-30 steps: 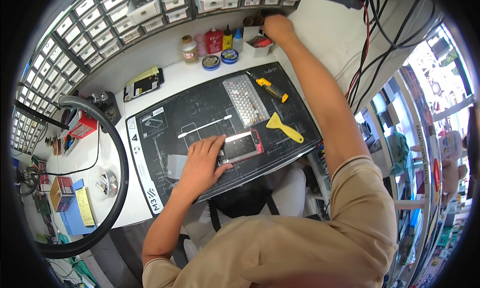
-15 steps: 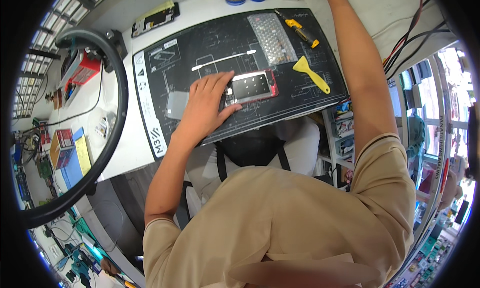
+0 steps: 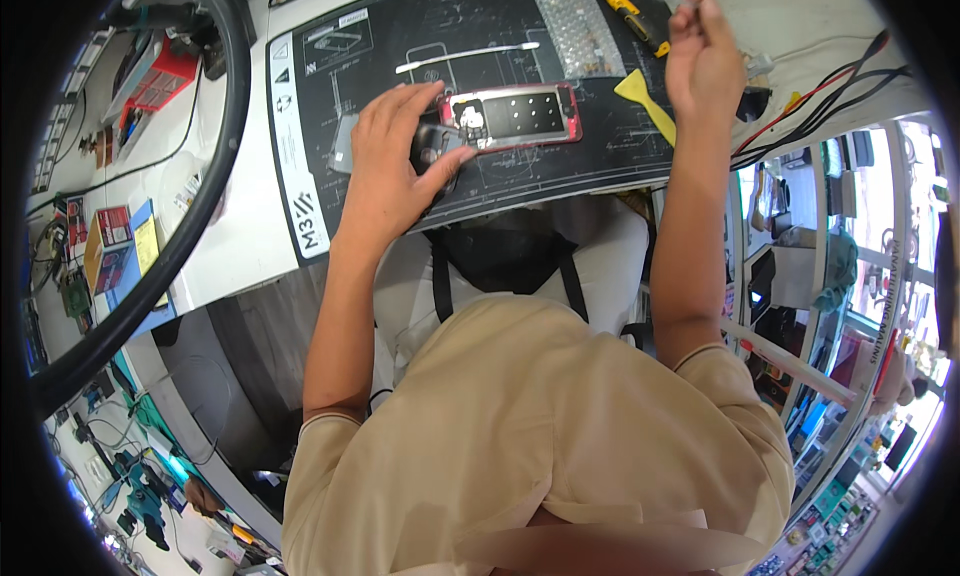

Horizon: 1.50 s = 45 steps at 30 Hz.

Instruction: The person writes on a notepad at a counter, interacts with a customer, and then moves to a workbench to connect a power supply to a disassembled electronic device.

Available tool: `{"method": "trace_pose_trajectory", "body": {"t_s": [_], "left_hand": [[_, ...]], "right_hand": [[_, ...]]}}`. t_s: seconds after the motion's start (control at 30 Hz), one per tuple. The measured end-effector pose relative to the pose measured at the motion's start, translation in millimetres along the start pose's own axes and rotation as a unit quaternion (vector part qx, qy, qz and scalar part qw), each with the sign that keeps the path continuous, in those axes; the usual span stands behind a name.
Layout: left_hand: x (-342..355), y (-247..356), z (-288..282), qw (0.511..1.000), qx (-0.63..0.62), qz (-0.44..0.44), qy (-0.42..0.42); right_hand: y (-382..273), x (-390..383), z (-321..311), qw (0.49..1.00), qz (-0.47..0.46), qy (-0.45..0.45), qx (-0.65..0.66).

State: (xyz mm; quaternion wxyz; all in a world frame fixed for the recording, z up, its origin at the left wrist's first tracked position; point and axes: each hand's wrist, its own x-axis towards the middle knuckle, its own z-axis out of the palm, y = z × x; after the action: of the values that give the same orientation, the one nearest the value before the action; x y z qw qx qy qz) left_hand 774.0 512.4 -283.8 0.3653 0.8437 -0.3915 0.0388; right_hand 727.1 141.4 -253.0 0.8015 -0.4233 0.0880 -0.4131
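An opened phone with a red frame (image 3: 545,136) lies on the black work mat (image 3: 520,171), its inner parts showing. My left hand (image 3: 380,176) grips the phone's left end, thumb at the near corner and fingertips at the far one. Under that palm sits a dark glossy piece (image 3: 430,141), partly hidden. My right hand (image 3: 706,71) is raised over the mat's right edge, palm up and fingers curled together. Something thin and pale seems to be at its fingertips, too blurred to name. A yellow plastic scraper (image 3: 648,108) lies beside this hand, partly covered by the wrist.
On the mat are a white double-ended stick (image 3: 467,56), a bubble-wrap sheet (image 3: 575,26) and a yellow-and-black tool (image 3: 637,23). Black and red cables (image 3: 815,101) run at the right. A thick black ring-shaped frame (image 3: 238,86) curves across the left side.
My right hand has come back from beyond the far edge toward the mat's right side. The view has tilted, and the dark piece under my left palm now shows more.
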Motion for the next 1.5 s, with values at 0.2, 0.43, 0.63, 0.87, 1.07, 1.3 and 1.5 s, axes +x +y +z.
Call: {"method": "trace_pose_trajectory", "body": {"t_s": [0.2, 0.43, 0.63, 0.87, 1.07, 1.3, 1.5], "left_hand": [[-19.1, -4.3, 5.6, 0.998, -0.02, -0.005, 0.063], [-19.9, -6.3, 14.3, 0.999, 0.039, 0.014, 0.029], [-19.9, -5.7, 16.4, 0.998, 0.059, 0.008, 0.016], [-19.8, -7.4, 16.9, 0.998, 0.067, 0.014, 0.017], [-20.5, -8.6, 17.5, 0.998, 0.061, 0.013, 0.02], [-21.6, -9.8, 18.4, 0.997, 0.075, 0.013, 0.013], [-21.9, -10.0, 19.1, 0.997, 0.078, 0.015, 0.016]], "right_hand": [[2.1, -142.5, 22.1, 0.959, 0.076, -0.078, -0.26], [13.6, -154.6, 61.7, 0.904, 0.02, -0.226, -0.363], [17.9, -147.5, 77.1, 0.864, -0.005, -0.247, -0.438], [15.1, -147.5, 80.0, 0.849, -0.026, -0.266, -0.457], [14.3, -148.0, 81.6, 0.849, -0.01, -0.273, -0.452], [15.7, -148.8, 83.4, 0.837, -0.035, -0.282, -0.467], [0.0, -152.8, 100.6, 0.785, -0.041, -0.325, -0.526]]}}
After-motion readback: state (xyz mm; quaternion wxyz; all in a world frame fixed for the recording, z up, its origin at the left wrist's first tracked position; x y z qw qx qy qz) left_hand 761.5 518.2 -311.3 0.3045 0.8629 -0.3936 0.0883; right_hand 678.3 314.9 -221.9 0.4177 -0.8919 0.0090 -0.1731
